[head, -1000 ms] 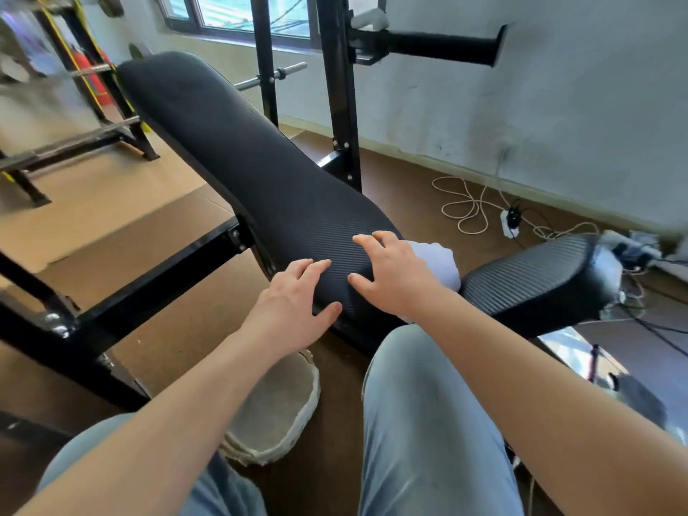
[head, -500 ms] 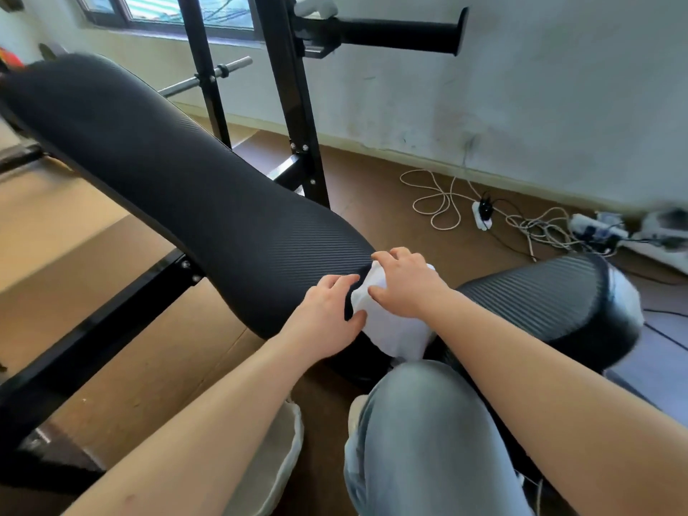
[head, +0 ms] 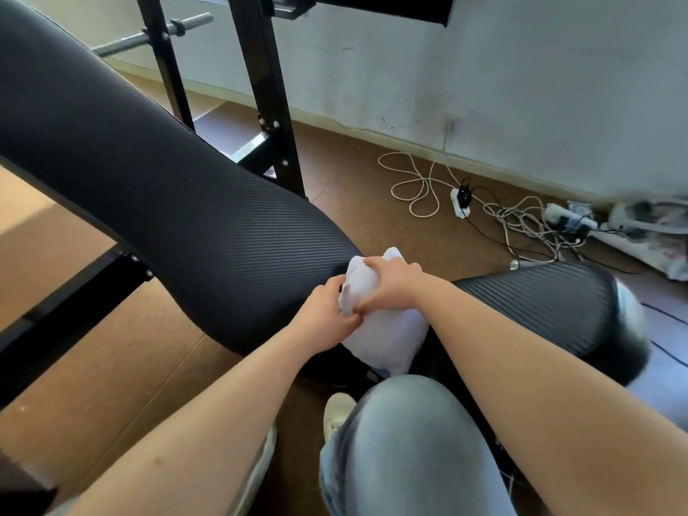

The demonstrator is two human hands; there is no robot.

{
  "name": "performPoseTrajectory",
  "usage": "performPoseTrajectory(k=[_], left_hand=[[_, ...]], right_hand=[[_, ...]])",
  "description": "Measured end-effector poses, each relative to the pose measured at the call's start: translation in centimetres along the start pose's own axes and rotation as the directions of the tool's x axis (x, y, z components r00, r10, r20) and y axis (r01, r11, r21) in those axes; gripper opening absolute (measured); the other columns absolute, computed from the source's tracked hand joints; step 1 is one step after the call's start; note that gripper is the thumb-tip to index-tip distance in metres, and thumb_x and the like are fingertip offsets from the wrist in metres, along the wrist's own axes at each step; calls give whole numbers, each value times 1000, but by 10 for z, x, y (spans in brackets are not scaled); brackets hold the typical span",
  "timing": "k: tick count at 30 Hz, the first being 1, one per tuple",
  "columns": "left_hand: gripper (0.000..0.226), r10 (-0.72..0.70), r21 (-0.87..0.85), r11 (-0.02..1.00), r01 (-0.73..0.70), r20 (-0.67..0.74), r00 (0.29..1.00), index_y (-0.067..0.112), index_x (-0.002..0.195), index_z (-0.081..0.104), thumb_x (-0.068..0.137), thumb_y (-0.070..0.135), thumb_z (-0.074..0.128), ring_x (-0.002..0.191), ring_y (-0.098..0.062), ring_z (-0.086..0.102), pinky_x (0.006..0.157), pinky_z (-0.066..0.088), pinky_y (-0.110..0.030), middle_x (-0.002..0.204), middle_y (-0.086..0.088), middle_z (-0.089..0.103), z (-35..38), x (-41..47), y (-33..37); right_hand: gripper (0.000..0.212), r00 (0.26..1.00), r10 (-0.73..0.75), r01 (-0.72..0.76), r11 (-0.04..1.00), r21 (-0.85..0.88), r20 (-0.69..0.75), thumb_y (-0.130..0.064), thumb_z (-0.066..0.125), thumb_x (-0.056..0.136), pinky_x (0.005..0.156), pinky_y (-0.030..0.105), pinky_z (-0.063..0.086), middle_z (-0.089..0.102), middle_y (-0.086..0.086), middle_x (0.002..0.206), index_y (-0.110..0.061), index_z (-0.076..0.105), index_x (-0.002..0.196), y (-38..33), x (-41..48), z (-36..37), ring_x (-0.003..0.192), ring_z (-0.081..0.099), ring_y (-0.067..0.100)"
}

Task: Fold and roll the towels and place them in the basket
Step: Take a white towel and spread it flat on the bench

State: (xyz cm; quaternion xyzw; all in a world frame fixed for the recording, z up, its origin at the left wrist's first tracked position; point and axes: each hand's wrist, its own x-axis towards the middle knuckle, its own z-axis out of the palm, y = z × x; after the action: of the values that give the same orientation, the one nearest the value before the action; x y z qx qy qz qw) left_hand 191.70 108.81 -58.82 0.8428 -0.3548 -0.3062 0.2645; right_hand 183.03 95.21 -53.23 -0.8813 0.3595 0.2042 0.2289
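A white towel (head: 383, 337) hangs bunched in the gap between the long black bench pad (head: 167, 202) and the shorter black seat pad (head: 558, 307). My right hand (head: 391, 284) grips the towel's top from above. My left hand (head: 327, 318) pinches the towel's left edge just beside the right hand. The towel's lower part droops toward my knee. Only a sliver of the pale basket rim (head: 266, 452) shows under my left forearm.
My right knee in light jeans (head: 409, 441) sits just below the towel. Black rack uprights (head: 268, 87) stand behind the bench. A steel bar (head: 149, 35) is at the back left. White and black cables with power strips (head: 513, 217) lie on the brown floor by the wall.
Both hands left the bench pad and took hold of the white towel, drawing it up out of the gap. The view swung right and down, and most of the basket went out of view.
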Motion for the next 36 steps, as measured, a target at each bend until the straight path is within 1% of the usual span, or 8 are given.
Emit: performPoseTrajectory(k=[4,8,13,17,21,28,33,36], left_hand=[[107,-48,-39,998,50,58,997,21,161,22,76,26,88,122,-19,55,97,47,-32,138,-3,57,-4,-3,0],[73,12,11,1000,-12,31,999,24,135,49,73,27,88,92,-11,57,65,43,-24,107,6,59,-6,-10,-1],[40,106,16,994,-106,-26,994,29,97,55,76,37,88,108,-19,55,77,42,-29,119,2,51,-6,-13,-2],[65,27,-259,964,-53,-104,994,27,126,51,75,43,89,111,-15,61,94,54,-38,121,6,60,-10,-16,8],[105,-34,-211,977,32,-3,999,37,154,30,68,52,90,119,-20,54,101,50,-40,135,2,46,-18,-12,14],[75,10,-302,953,12,72,997,27,124,44,68,37,94,103,-10,57,78,49,-26,116,4,57,-7,-18,7],[73,30,-468,883,48,157,987,25,120,59,62,59,88,110,-18,65,99,55,-41,118,-2,67,-6,-16,-5],[58,17,-429,903,23,87,996,22,101,55,66,54,88,98,-18,60,86,52,-35,105,0,64,-3,-14,-4]], right_hand=[[135,1000,-26,25,995,-92,-13,-76,78,57,113,54,36,27,4,161,-31,8,163,4,3,3,144,25,38],[51,990,-95,96,995,6,-108,-49,59,94,101,36,35,50,7,137,-33,56,142,5,-6,-16,129,40,32],[25,971,-153,173,980,95,-186,-22,60,89,87,32,48,66,3,112,-26,70,112,11,-12,-21,110,57,26],[9,931,-234,298,930,213,-279,-18,62,90,68,26,45,65,-1,92,-22,63,97,17,-17,-27,87,60,16],[19,864,-344,441,869,224,-368,-8,60,87,63,25,41,59,-4,81,-27,57,87,19,-23,-32,73,52,12],[42,942,-303,312,949,45,-142,-21,73,89,79,29,44,55,-7,108,-30,63,128,23,-27,-34,99,54,17],[19,968,-251,242,955,-169,-33,-32,79,81,88,37,50,55,2,120,-32,66,95,23,-25,-40,109,52,25],[26,972,-233,235,954,-187,31,-28,81,78,89,40,53,59,3,122,-30,65,99,23,-27,-43,106,57,24]])
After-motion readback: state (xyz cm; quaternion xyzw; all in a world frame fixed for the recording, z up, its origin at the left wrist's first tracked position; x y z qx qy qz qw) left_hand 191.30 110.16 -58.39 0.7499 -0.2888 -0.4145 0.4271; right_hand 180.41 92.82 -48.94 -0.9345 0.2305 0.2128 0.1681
